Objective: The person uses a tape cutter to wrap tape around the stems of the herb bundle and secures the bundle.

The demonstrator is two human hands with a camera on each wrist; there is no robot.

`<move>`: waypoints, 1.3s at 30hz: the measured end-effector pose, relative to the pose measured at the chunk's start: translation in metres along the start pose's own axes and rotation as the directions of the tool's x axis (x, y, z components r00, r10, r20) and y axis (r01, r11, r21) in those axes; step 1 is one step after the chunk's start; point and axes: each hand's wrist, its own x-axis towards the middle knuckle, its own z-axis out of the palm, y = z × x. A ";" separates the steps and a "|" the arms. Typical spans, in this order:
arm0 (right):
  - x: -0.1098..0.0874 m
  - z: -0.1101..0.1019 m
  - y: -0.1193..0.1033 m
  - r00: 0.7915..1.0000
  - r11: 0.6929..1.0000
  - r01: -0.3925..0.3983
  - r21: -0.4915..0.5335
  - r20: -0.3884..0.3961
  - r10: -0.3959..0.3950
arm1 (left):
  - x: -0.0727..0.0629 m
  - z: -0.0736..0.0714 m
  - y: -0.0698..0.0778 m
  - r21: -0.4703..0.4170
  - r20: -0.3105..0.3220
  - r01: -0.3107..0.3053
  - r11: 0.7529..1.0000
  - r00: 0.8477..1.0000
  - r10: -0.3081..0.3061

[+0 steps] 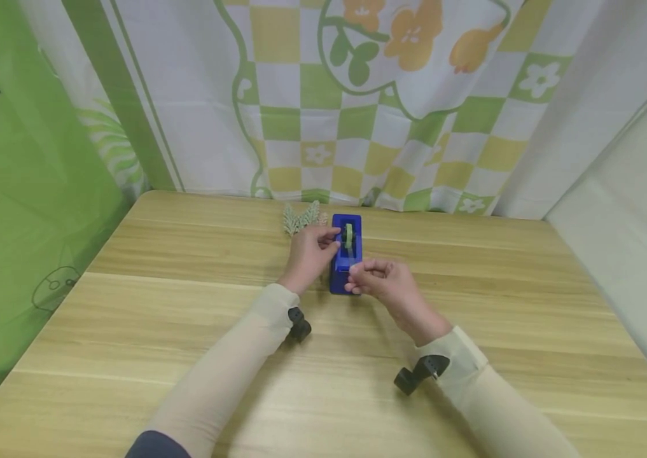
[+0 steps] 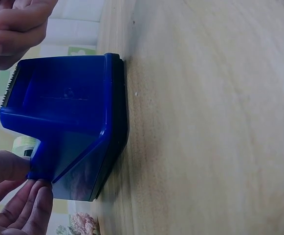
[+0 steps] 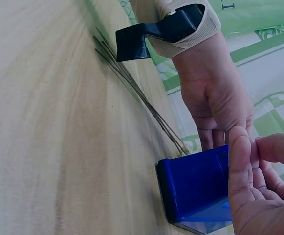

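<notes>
A blue tape dispenser [image 1: 340,284] stands upright on the table, with a roll of clear tape [image 1: 348,234] in its well. My left hand [image 1: 308,256] grips the dispenser's left side wall between thumb and fingers. In the left wrist view, those fingertips [image 2: 40,208] lie against the wall beside the roll, and the serrated cutter [image 2: 10,87] shows at the front. Just above the cutter end, my right hand [image 1: 387,284] pinches the free end of the tape, which runs from the roll to the fingers. The tape end itself is hidden between thumb and fingers.
Behind my left hand lie artificial sprigs [image 1: 300,218], pale green and pink; their thin brown stems [image 3: 142,95] stretch over the wooden table [image 1: 186,305]. A patterned curtain [image 1: 369,121] hangs at the table's back edge. Each wrist carries a black camera.
</notes>
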 end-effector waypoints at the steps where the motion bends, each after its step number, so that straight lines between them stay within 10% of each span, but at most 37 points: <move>1: -0.001 0.000 0.000 1.000 1.000 -0.002 -0.002 -0.001 0.002 | 0.000 0.000 0.000 0.000 0.002 0.001 1.000 1.000 -0.001; 39: -0.017 0.005 0.014 1.000 0.999 -0.012 -0.036 -0.014 0.011 | -0.002 0.000 0.002 -0.005 0.008 0.016 1.000 1.000 -0.016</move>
